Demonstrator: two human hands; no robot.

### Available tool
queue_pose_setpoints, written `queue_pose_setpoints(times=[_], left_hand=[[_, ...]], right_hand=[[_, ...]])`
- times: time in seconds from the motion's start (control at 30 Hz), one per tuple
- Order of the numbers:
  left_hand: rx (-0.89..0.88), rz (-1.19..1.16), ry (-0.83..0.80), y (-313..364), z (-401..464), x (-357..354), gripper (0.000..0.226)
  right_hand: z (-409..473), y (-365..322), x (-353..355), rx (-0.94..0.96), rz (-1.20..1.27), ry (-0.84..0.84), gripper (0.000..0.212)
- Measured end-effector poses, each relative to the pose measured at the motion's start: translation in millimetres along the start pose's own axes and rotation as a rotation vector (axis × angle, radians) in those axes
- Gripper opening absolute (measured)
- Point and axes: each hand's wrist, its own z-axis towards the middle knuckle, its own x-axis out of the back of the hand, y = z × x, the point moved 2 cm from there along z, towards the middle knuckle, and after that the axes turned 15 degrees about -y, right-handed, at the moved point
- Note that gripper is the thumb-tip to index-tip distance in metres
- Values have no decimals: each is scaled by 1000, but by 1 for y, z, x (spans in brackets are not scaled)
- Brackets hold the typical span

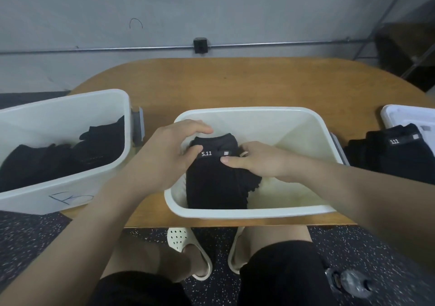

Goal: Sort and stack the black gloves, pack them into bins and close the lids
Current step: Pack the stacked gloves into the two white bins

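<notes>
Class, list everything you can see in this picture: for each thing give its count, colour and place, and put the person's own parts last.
table: one, brown wood, centre
middle bin: one, white, open, table front
gloves in middle bin: one stack, black, under both hands
left bin: one, white, open, overhanging table's left edge
gloves in left bin: a pile, black
gloves at right: a pile, black, table's right end
lid: one, white, behind right pile
shoes: two, cream, on floor
left hand: one, on stack
right hand: one, on stack

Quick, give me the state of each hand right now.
Left hand: curled on the glove stack in the middle bin, thumb by the 5.11 label.
Right hand: closed on the same stack's right side.
</notes>
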Motion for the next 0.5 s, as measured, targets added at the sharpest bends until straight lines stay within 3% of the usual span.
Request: queue_pose_setpoints(times=[0.13, 0.23, 0.4, 0.5], left_hand=[[8, -17, -8, -4, 0, -2, 35], [11, -33, -17, -6, 1, -4, 33], [21, -58, 8, -6, 2, -4, 32], [-6, -25, 55, -1, -1, -7, 30]], right_hand=[[5, -2, 0, -44, 60, -33, 23], [4, -5, 0, -46, -53, -7, 23], [-22, -15, 7, -22, -242, 44, 73], [-53, -18, 15, 18, -251, 103, 77]])
